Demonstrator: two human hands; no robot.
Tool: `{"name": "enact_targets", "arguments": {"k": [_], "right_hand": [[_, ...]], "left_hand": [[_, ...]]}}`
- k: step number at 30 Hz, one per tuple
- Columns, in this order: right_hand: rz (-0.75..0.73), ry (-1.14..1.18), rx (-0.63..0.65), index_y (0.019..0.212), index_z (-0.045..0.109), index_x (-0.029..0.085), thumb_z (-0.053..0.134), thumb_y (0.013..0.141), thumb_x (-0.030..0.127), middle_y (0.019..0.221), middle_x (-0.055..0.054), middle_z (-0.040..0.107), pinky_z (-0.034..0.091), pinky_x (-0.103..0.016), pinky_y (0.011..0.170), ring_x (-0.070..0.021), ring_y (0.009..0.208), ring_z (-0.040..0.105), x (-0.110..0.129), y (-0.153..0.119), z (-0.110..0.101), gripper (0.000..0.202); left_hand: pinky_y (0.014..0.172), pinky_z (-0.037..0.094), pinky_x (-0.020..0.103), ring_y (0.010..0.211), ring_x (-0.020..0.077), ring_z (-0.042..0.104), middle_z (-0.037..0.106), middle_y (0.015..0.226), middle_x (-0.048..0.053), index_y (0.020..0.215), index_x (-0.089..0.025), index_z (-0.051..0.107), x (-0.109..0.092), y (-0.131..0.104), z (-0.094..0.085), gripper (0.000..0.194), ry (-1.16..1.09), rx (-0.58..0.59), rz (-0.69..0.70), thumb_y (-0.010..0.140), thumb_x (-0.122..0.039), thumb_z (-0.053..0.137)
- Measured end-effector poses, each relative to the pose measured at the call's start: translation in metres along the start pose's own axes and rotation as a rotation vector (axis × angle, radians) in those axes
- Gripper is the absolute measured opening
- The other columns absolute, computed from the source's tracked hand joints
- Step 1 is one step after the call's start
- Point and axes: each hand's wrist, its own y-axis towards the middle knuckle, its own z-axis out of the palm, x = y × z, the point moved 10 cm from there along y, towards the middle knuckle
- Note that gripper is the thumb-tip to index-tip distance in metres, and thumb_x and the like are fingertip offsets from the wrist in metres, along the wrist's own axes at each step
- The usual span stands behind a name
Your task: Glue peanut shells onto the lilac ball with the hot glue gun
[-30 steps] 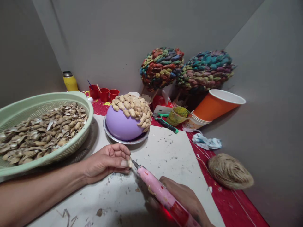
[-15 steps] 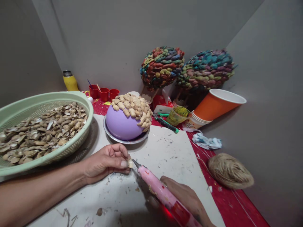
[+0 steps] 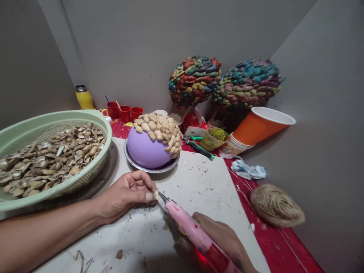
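Between thumb and fingers, my left hand [image 3: 131, 193] pinches a small peanut shell [image 3: 156, 194] above the white board. My right hand [image 3: 222, 235] is wrapped round a pink hot glue gun [image 3: 187, 225] with a red light glowing beneath it. The gun's dark nozzle points at the shell and seems to touch it. Beyond both hands, a purple balloon [image 3: 148, 149] rests in a metal dish [image 3: 153, 171]. Peanut shells [image 3: 159, 127] cover its top and right side. Left of it stands a pale green basket [image 3: 106, 144] holding many loose peanut shells [image 3: 57, 159].
Red cups [image 3: 125, 113] and a yellow bottle [image 3: 84, 98] stand at the back left. Two colourful shell-covered balls [image 3: 196, 81] are by the wall. Pliers [image 3: 200, 149], an orange paper cup [image 3: 261, 127], a crumpled cloth [image 3: 248, 169] and a twine ball [image 3: 277, 204] lie to the right.
Almost nothing differs. My left hand has shifted very slightly, still pinching the shell at the glue gun's nozzle.
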Motion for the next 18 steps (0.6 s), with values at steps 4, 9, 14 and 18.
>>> {"name": "enact_targets", "arguments": {"k": [4, 9, 14, 18], "right_hand": [[0.025, -0.006, 0.007, 0.06, 0.053, 0.021, 0.054, 0.094, 0.032, 0.049, 0.006, 0.046, 0.03, -0.024, 0.036, -0.0084, 0.037, 0.048, 0.0006, 0.0038, 0.002, 0.035], [0.051, -0.079, 0.047, 0.06, 0.053, 0.022, 0.046, 0.098, 0.039, 0.048, 0.005, 0.047, 0.032, -0.025, 0.036, -0.0094, 0.036, 0.05, -0.0003, 0.005, 0.0038, 0.042], [0.01, -0.04, 0.007, 0.067, 0.054, 0.023, 0.047, 0.097, 0.037, 0.05, 0.006, 0.045, 0.032, -0.026, 0.037, -0.01, 0.037, 0.049, 0.0048, 0.0041, 0.0005, 0.034], [0.003, -0.064, 0.01, 0.068, 0.054, 0.022, 0.046, 0.097, 0.034, 0.05, 0.005, 0.046, 0.032, -0.025, 0.038, -0.0101, 0.038, 0.049, 0.007, 0.0045, 0.0001, 0.032]], "left_hand": [[0.064, 0.043, 0.018, 0.066, 0.0074, 0.057, 0.063, 0.076, 0.001, 0.078, -0.013, 0.062, -0.0009, -0.0007, 0.0, 0.028, 0.029, 0.001, 0.024, 0.065, -0.019, 0.086], [0.065, 0.042, 0.019, 0.069, 0.0079, 0.057, 0.063, 0.081, 0.001, 0.08, -0.014, 0.059, -0.0039, -0.0023, -0.0002, 0.028, 0.05, 0.002, 0.06, 0.067, -0.018, 0.084], [0.062, 0.041, 0.019, 0.066, 0.0077, 0.055, 0.062, 0.078, 0.0, 0.079, -0.014, 0.058, -0.0085, -0.0044, 0.0012, 0.028, 0.069, -0.015, 0.09, 0.067, -0.018, 0.084], [0.062, 0.04, 0.02, 0.066, 0.0084, 0.054, 0.062, 0.078, 0.0, 0.079, -0.015, 0.058, -0.0099, -0.0051, -0.0012, 0.029, 0.092, -0.048, 0.101, 0.067, -0.02, 0.084]]}}
